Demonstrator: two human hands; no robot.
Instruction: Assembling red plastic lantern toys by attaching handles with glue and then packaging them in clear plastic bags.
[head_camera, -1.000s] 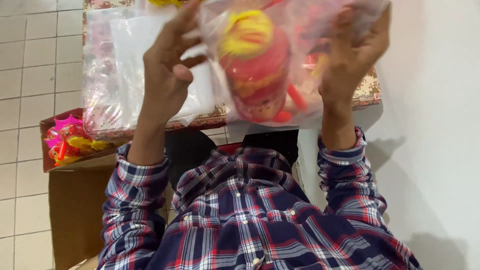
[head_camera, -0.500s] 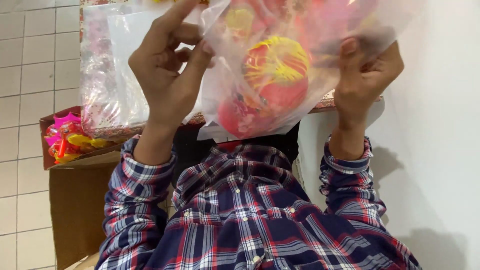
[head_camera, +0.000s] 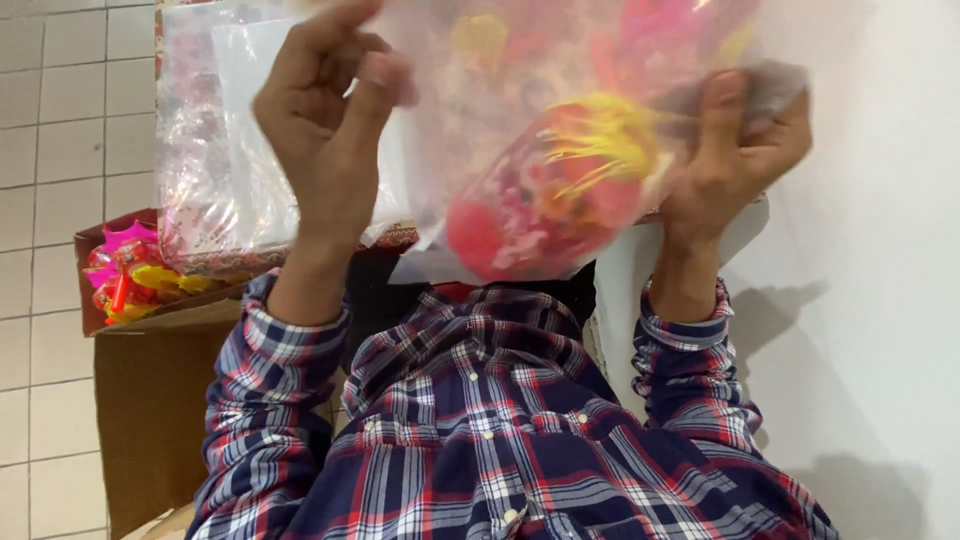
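White wall and pale floor tiles (head_camera: 50, 120) frame the raised hands. Left hand (head_camera: 325, 150) pinches the clear plastic bag (head_camera: 560, 130) at its edge; right hand (head_camera: 735, 150) grips the opposite side. Inside, a red-and-yellow toy (head_camera: 545, 200) lies tilted, its yellow end toward the right hand. A cardboard box (head_camera: 150, 400) of bright toys stands at left.

The one camera sits on my head and looks steeply down my plaid shirt (head_camera: 500, 440) to the tiled floor (head_camera: 50, 150). It is close: my raised forearms fill the frame. No second view overlaps it.
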